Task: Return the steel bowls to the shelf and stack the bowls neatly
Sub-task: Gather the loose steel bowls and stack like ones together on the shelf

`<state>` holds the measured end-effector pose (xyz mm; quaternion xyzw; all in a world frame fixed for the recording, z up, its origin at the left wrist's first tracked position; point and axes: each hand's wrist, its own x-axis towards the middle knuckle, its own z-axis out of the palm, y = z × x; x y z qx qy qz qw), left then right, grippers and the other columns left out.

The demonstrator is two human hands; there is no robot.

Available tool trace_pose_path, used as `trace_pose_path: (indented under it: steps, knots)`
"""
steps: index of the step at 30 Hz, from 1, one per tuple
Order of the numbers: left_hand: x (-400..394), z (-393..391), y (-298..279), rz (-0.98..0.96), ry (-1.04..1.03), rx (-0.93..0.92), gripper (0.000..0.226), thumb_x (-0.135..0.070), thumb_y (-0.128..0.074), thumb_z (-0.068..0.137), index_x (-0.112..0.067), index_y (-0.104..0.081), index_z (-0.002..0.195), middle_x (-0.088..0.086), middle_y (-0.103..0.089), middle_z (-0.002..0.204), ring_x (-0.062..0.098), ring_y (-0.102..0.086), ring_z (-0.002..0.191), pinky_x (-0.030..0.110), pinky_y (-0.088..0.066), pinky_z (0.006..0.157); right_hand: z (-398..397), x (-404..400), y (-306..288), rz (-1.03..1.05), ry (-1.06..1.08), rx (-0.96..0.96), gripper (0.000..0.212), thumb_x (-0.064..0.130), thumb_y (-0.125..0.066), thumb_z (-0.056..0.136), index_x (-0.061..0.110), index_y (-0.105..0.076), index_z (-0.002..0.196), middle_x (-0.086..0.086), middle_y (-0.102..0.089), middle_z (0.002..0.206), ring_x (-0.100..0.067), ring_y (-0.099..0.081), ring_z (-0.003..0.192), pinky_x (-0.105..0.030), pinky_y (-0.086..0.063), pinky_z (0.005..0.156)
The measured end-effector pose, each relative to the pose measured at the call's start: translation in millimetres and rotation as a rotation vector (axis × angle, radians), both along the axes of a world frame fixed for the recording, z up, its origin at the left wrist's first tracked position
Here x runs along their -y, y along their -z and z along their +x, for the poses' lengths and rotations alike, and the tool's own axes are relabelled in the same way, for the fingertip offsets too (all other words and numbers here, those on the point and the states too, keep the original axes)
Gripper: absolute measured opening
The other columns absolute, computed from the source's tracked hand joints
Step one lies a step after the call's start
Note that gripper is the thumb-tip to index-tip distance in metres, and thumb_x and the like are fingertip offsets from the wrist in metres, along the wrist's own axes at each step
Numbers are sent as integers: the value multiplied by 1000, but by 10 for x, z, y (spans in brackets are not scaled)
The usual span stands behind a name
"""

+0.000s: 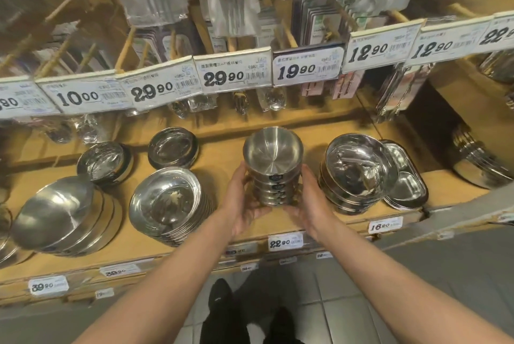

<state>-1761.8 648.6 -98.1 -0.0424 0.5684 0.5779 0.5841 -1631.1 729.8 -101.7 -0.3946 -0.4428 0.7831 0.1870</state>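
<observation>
Over the wooden shelf [222,154], a nested stack of steel bowls [273,168] sits between two hands

Left hand [244,199] and right hand [311,199] each curl round a side of the stack, palms facing, probably so the bowls stay aligned as one column; the stack stands upright in the gap between the wide bowl pile [167,196] on the left and the wrapped bowl pile [358,174] on the right, a spot that seems kept for it; whether its base touches the shelf is hidden behind the fingers; price tags [285,242] line the shelf's front edge.
</observation>
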Motion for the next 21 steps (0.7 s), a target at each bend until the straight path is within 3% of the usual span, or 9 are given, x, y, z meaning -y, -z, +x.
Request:
trace_pose_path:
  steps: [4,8,11,13,15,16,18,21]
  knots:
    - [-137,-159,50,-2,-17,-14,52,-66,-49,94,-25,-49,126,12,-65,110,31,-71,102,50,-58,91,-174,-140,3,-9,-7,11,29,66,-40,94,64,-68,92,29,-73,98,5,-70,93,-21,-60,64]
    - [-154,-233,104,31,-45,-18,61,-64,-49,95,-22,-47,139,13,-66,121,20,-76,89,55,-51,103,-245,-165,40,6,27,30,31,65,-38,92,62,-69,88,20,-74,108,-6,-68,104,-34,-60,80]
    - [-46,-154,156,-42,-77,-58,69,-60,-45,99,-21,-34,154,14,-48,149,33,-60,124,53,-52,101,-113,-33,142,-23,96,105,25,65,-41,95,55,-64,95,14,-66,114,-11,-60,112,-38,-54,87]
    - [107,53,226,-99,-90,-93,58,-55,-47,99,-14,-50,141,13,-59,128,30,-62,116,44,-58,87,133,165,268,-66,116,147,21,52,-45,100,46,-64,106,8,-68,115,-14,-64,110,-39,-57,89]
    - [230,314,296,-115,-17,-104,38,-47,-49,99,-14,-63,112,4,-65,89,20,-65,84,36,-55,75,454,366,349,-110,132,176,25,35,-50,103,29,-69,118,-5,-70,121,-19,-67,113,-41,-58,94]
    - [245,424,311,-121,34,-113,31,-43,-50,100,-15,-63,104,2,-62,81,18,-62,77,34,-52,73,624,416,368,-129,159,191,26,28,-50,104,21,-69,120,-9,-68,124,-22,-66,115,-41,-58,94]
    - [182,573,315,-127,128,-155,27,-41,-50,101,-17,-62,101,2,-66,94,18,-64,85,33,-54,78,948,375,385,-149,250,234,25,18,-49,104,9,-69,116,-17,-67,122,-28,-67,113,-38,-59,90]
    - [-70,694,273,-55,222,-212,35,-44,-49,101,-16,-61,120,7,-63,113,21,-64,100,39,-55,90,1320,83,316,-126,454,237,24,12,-46,104,0,-66,109,-18,-68,101,-24,-68,91,-34,-58,83]
